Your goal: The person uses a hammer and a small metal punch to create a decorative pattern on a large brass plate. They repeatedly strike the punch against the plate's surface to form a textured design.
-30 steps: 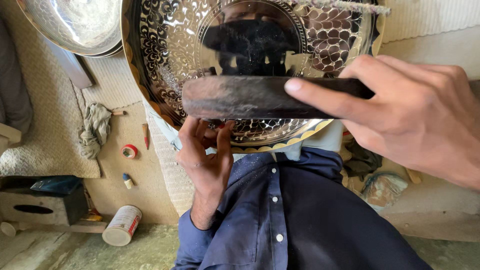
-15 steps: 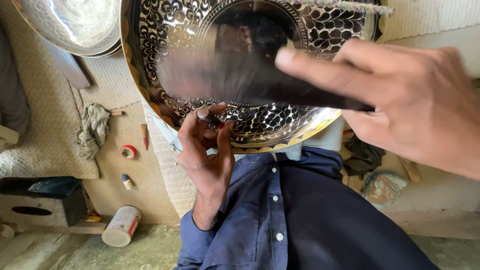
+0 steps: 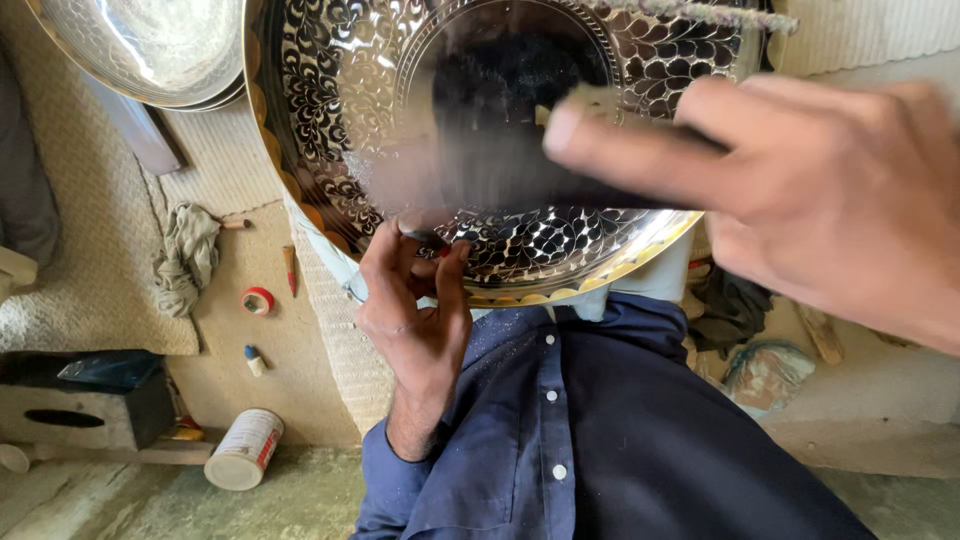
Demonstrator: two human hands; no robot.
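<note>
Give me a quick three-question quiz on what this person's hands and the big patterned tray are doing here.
1. True or false: the left hand pinches a small tool against the engraved metal tray.
2. The right hand holds: A) a rag, B) a dark, motion-blurred hammer-like tool, C) a tape roll.
3. What lies on the floor beside the grey rag, nearer the person?

Key
1. True; its tip meets the tray's lower part.
2. B.
3. A red tape roll.
</note>
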